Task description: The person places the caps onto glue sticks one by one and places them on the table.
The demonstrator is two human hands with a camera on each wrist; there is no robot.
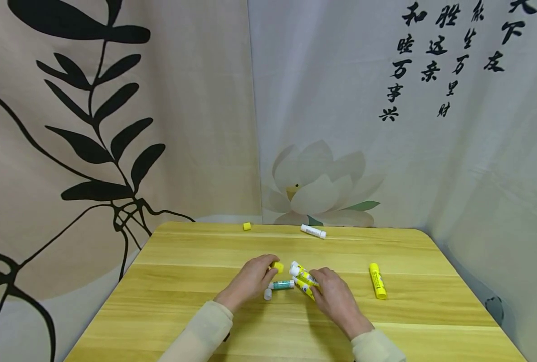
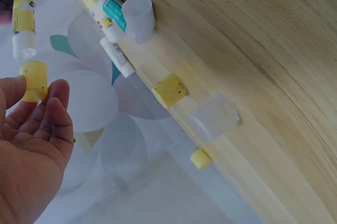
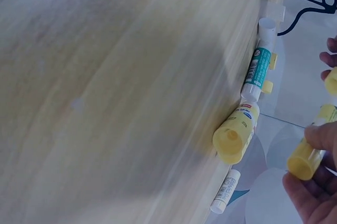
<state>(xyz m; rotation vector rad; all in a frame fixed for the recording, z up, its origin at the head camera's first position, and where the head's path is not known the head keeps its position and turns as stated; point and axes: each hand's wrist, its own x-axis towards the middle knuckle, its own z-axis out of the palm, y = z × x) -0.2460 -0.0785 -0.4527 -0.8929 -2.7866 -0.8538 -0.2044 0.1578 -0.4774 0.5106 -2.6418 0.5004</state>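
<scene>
My left hand (image 1: pixel 249 280) pinches a yellow cap (image 2: pixel 35 81) between thumb and fingers above the table. Facing it, my right hand (image 1: pixel 335 297) grips a yellow glue stick (image 1: pixel 301 271) whose white end points toward the cap, a small gap between them. Below lies a second yellow glue stick (image 3: pixel 234 137), partly hidden by the right hand in the head view. End to end with it is a teal-labelled glue stick (image 1: pixel 283 284), with a whitish cap (image 1: pixel 267 293) by its left end.
A yellow glue stick (image 1: pixel 378 280) lies at the right. Toward the back edge are a white glue stick (image 1: pixel 313 231) and a small yellow cap (image 1: pixel 246 227). The left wrist view also shows another yellow cap (image 2: pixel 170 91) and a translucent cap (image 2: pixel 215 117) on the wooden table (image 1: pixel 182 301).
</scene>
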